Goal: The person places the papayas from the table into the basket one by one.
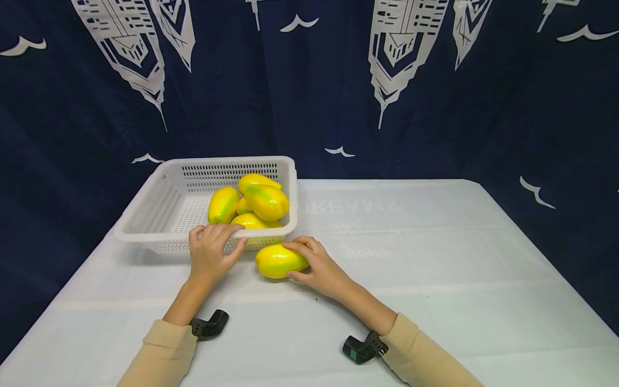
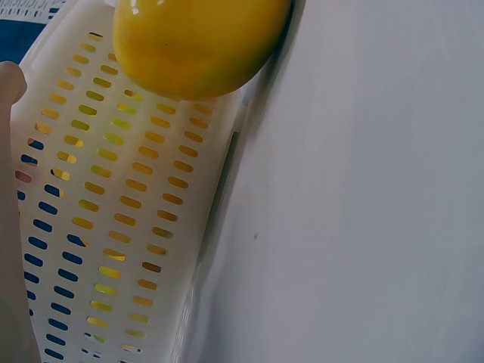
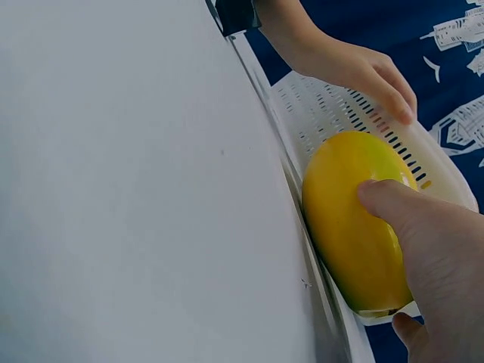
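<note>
A white perforated plastic basket (image 1: 159, 236) stands at the left of the table with several yellow-green mangoes (image 1: 267, 202) heaped at its right end. My left hand (image 1: 210, 252) grips the basket's front rim, fingers over the edge and thumb outside. In front of the basket's right corner, one mango (image 1: 275, 262) lies on its side on the table. My right hand (image 1: 321, 269) holds this mango at its right end, between thumb and fingers. The right wrist view shows the thumb (image 3: 386, 198) pressed on the mango's skin; its far side is hidden there.
A white cloth with faint lettering covers the table (image 1: 435, 258). Behind it hangs a dark blue curtain (image 1: 314, 97) with white printed buildings and birds. Each wrist wears a black camera mount (image 1: 211, 325).
</note>
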